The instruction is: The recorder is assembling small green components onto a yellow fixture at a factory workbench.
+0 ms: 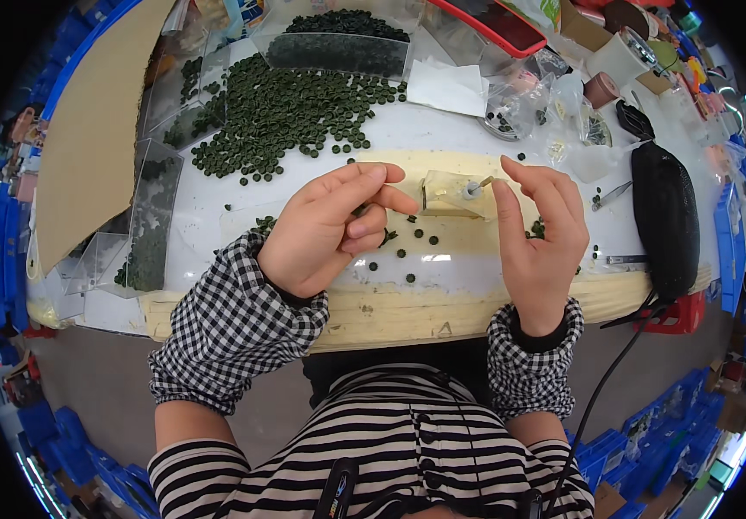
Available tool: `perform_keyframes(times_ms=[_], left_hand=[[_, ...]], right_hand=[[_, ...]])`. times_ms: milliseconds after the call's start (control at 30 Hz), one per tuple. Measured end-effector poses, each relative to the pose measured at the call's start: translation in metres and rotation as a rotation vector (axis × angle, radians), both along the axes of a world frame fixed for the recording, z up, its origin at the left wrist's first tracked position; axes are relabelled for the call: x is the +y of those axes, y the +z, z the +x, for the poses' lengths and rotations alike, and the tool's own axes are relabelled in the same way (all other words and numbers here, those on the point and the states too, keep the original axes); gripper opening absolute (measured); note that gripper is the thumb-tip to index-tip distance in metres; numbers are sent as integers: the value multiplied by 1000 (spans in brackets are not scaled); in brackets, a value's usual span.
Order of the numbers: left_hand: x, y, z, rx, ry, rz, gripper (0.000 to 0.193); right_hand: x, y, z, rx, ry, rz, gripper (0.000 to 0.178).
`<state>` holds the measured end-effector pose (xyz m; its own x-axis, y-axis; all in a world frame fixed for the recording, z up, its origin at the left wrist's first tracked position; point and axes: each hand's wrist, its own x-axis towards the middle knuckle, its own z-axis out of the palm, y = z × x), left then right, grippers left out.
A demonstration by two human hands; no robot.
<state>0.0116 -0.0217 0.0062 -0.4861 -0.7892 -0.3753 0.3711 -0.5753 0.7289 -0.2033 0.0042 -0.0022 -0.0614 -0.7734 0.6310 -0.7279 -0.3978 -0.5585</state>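
Observation:
My left hand (325,229) is closed in front of me, left of a small tape-covered block (455,195). Its thumb and forefinger press together and the other fingers curl in. A dark bit shows between the fingers, too small to name. To the right of the block my right hand (546,238) is open, thumb and forefinger apart. The thumb tip is close to a short peg (474,189) standing up from the block; I cannot tell whether they touch. Several small round dark green pieces (434,240) lie loose between my hands.
A big heap of the green pieces (282,108) spreads at the back left, with a clear plastic tray (338,56) behind. Brown cardboard (96,138) leans at the left. A black pouch (665,221), tweezers (613,195), white paper (446,86) and a red-edged phone (503,26) lie around.

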Motion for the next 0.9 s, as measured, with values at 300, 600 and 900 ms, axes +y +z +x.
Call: perform_keyframes(times_ms=[300, 600, 900], left_hand=[[2, 3, -6, 75, 2, 30, 32], [6, 4, -7, 72, -6, -5, 24], [8, -8, -3, 150, -104, -36, 22]], right_hand=[[-4, -6, 0, -57, 67, 49, 12], [17, 21, 7, -400, 109, -136, 11], [14, 9, 18, -525, 273, -45, 11]])
